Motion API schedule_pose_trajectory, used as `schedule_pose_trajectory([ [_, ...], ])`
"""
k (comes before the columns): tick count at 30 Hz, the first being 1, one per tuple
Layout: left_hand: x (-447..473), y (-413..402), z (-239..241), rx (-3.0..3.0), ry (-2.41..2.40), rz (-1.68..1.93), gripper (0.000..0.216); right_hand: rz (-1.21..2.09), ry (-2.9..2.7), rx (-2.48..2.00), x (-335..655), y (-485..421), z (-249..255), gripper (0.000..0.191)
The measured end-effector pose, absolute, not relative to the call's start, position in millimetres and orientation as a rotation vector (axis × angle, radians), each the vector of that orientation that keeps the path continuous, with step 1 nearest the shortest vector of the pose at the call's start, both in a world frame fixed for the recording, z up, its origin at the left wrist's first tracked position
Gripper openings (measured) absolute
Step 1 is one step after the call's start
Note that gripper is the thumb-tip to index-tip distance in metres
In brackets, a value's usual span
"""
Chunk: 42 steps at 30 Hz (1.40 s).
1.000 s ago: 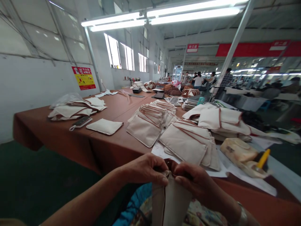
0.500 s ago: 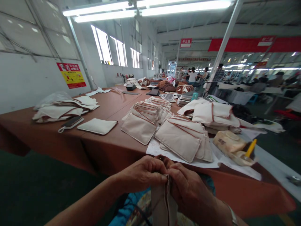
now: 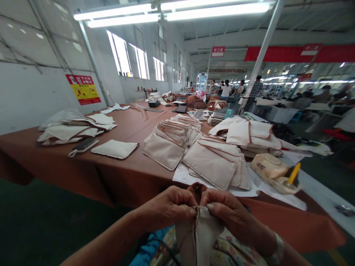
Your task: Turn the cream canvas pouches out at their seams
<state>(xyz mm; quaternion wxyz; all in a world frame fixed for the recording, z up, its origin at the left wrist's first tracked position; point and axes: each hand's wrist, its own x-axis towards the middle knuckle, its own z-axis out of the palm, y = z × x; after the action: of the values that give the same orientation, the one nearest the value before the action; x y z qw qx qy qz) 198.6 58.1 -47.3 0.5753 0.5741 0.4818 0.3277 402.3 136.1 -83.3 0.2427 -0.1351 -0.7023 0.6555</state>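
With the hands as the hub of the dial, the brown table [image 3: 127,127] spans ten to two o'clock; its covering, smooth and slightly sheened, offers little grip, so anything knocked near the rim could slide off. At twelve to one o'clock a fan of pouches [image 3: 210,162] lies on white paper [image 3: 180,175] close to that edge, and a forearm catching the paper might drag both down; the pouches look like padded cream cloth or soft leather, rectangular, with rounded corners and brown piping. The stack of pouches [image 3: 165,149] at eleven leans in overlapping layers and might slump if bumped. At two o'clock a yellowish container [image 3: 269,166], boxy and rigid-looking, could spill if the paper beneath shifted. The pale piece [image 3: 206,236] hangs at six o'clock, over the floral cloth [image 3: 230,247], a limp cream panel with a dark seam down its front and brown material showing above the fingers; uneven pulling could pucker or skew that seam. The left hand [image 3: 169,207] pinches its top just left of the seam, while the right hand [image 3: 233,210] grips just right, thumb and fingers closed narrowly.
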Motion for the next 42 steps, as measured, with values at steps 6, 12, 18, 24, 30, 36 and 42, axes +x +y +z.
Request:
schedule_pose_trajectory([
  [6, 201.5, 56.9, -47.7, 1.378, 1.145, 0.805, 0.028, 1.518, -2.065, -0.272, 404.9, 127.1, -69.7, 0.027],
  [12, 202.6, 56.8, -49.0, 1.385, 1.131, 0.776, 0.025, 1.945, -1.903, -0.424, 402.0, 137.1, -83.8, 0.035],
  [18, 209.3, 52.3, -43.3, 1.442, 1.245, 0.766, 0.016, 1.989, -1.801, -0.394, 396.2, 132.2, -80.4, 0.038],
  [24, 217.2, 52.8, -34.2, 1.563, 1.291, 0.846, 0.015, 1.806, -1.863, -0.341, 392.2, 131.6, -73.0, 0.035],
  [30, 212.3, 57.4, -35.8, 1.465, 1.303, 0.830, 0.011, 1.795, -1.821, -0.430, 390.7, 134.4, -79.5, 0.021],
  [36, 208.7, 60.8, -46.6, 1.394, 1.327, 0.782, 0.014, 1.642, -1.814, -0.555, 384.2, 128.4, -75.4, 0.006],
  [42, 214.7, 60.8, -54.1, 1.176, 1.239, 0.894, 0.009, 1.033, -2.039, -0.208, 392.0, 125.0, -82.6, 0.016],
])
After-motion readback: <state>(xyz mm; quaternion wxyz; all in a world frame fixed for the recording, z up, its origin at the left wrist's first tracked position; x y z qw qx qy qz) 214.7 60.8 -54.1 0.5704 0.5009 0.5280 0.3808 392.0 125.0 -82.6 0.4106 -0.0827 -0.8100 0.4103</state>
